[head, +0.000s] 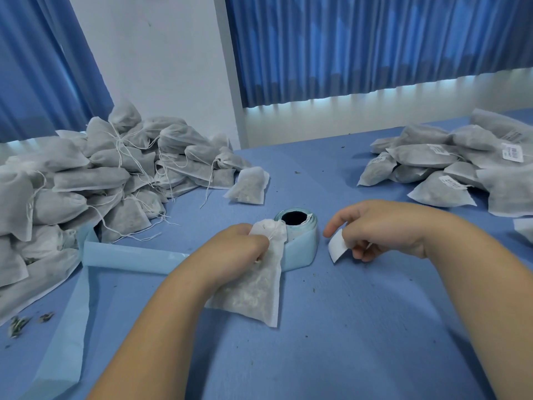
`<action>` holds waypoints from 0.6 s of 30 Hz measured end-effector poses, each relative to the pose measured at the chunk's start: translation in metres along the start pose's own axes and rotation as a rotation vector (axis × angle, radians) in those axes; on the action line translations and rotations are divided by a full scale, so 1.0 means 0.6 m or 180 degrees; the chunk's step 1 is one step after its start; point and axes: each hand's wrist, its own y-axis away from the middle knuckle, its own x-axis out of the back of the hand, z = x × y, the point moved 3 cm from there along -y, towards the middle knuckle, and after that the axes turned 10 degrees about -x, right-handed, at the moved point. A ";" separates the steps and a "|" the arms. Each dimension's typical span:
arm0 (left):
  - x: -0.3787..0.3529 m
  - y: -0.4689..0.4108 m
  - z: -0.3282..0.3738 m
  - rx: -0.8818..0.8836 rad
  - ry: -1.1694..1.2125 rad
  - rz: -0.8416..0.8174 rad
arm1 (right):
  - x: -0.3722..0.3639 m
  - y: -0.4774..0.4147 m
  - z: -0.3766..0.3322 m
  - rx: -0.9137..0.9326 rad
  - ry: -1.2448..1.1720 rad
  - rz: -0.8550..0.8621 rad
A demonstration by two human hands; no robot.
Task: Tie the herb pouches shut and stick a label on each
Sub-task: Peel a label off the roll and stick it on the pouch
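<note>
My left hand [240,246] grips a white herb pouch [256,287] by its gathered neck, and the pouch hangs down over the blue table. My right hand [375,226] pinches a small white label [338,246] just to the right of it, a hand's width from the pouch. Between and behind the two hands stands the label roll [300,235] with its light-blue backing, the pouch's neck overlapping its left side.
A big heap of unlabelled pouches [95,180] with loose strings fills the left. One single pouch [248,186] lies beyond the roll. Labelled pouches [450,163] are piled at the right. Spent backing strip [129,258] trails left and toward me. Herb crumbs [20,324] lie at the near left.
</note>
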 end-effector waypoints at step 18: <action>-0.027 0.019 0.048 -0.0630 0.2399 -0.0755 | -0.060 0.062 -0.089 0.2019 -0.2710 -0.1353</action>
